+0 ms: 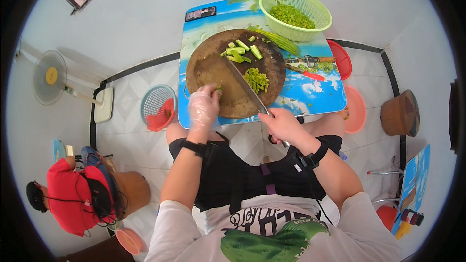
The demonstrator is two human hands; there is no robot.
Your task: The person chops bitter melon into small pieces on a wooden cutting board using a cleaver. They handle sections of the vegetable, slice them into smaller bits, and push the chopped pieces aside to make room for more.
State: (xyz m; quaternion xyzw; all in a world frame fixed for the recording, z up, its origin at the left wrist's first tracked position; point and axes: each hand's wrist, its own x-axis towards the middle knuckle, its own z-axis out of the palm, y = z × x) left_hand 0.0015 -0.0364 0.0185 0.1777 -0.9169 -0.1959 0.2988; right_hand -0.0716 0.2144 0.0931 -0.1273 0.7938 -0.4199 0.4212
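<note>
My right hand [281, 125] is wrapped round the handle of a kitchen knife [247, 86], whose long blade lies slantwise across a round wooden chopping board [206, 68]. A clear plastic glove covers my left hand [204, 106], at the board's near left edge. Its fingers are drawn together, with a small green vegetable piece [220, 89] at the tips. Just right of the blade sits a small heap of diced green vegetable [256, 80]. Farther back on the board lie several cut green vegetable sticks [237, 53].
A light green basket [310, 33] of chopped greens stands at the table's far right. Beside the board are long green stalks [279, 41], a peeler [310, 60] and a red-handled knife [313, 75]. A phone [200, 13] lies far left. Someone in red [73, 196] sits at left.
</note>
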